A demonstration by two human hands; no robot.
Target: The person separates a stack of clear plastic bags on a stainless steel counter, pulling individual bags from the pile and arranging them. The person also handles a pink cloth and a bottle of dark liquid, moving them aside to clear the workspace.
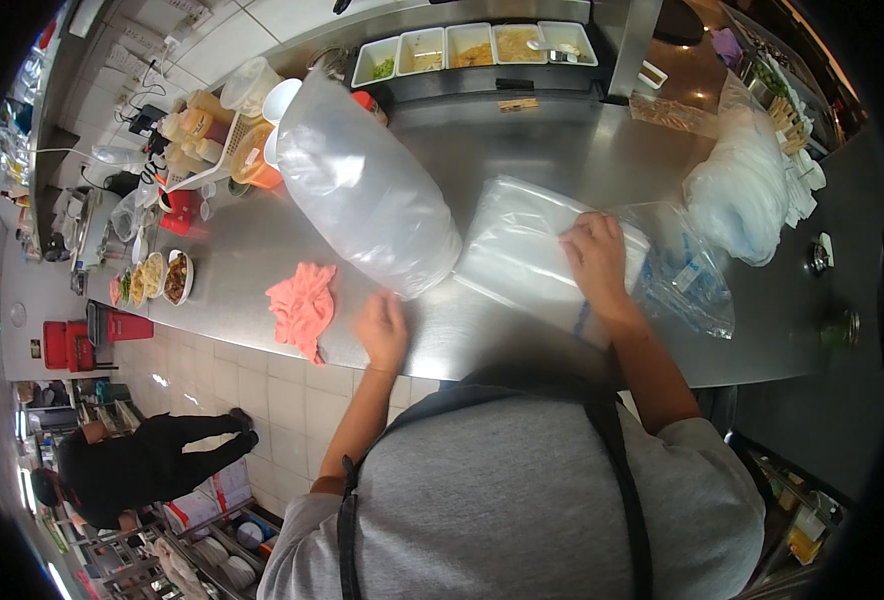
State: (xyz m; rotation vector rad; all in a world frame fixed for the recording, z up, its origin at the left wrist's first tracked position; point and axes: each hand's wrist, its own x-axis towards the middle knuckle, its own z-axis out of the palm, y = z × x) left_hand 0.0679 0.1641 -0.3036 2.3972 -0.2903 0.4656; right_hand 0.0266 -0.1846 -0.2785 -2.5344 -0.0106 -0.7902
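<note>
My left hand (383,331) is at the counter's near edge, fingers curled against the bottom of a large puffed-out translucent plastic bag (370,180). Whether the fingers pinch that bag is too blurred to tell. To the right, a stack of flat clear plastic bags (517,236) lies on the steel counter (562,139). My right hand (595,255) rests on this stack's right part with bent fingers; a grip on a layer cannot be made out. Beside its wrist lies a crumpled clear plastic wrapper (686,277) with blue printing.
A pink cloth (301,311) lies left of my left hand. White food containers (468,46) line the back. Sauce bottles (198,127) and filled bowls (177,277) stand leftward. Another full plastic bag (738,180) stands at right. A person in dark clothes (134,465) is across the floor.
</note>
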